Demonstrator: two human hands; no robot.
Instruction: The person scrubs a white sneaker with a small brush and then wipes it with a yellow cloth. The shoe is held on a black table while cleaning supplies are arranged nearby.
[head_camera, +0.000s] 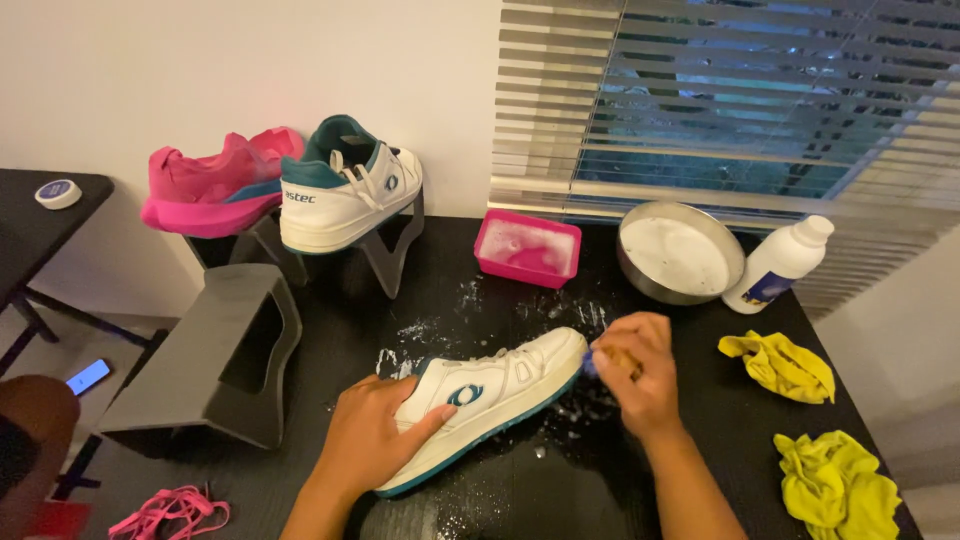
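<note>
Right hand (640, 375) in closed grip on a brush (610, 362) at the toe of the white sneaker (490, 395), left hand (375, 435) clasping the sneaker's heel, sneaker lying on the black surface (560, 480), pink tub (527, 248) and metal bowl (680, 252) behind the sneaker, yellow cloths (780, 365) right of it.

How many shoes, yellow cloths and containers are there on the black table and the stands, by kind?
White shoes: 2, one under the left hand and right hand at, one on a stand
Pink shoes: 1
Yellow cloths: 2
Containers: 3, pink tub, metal bowl, white bottle
Total: 8
</note>
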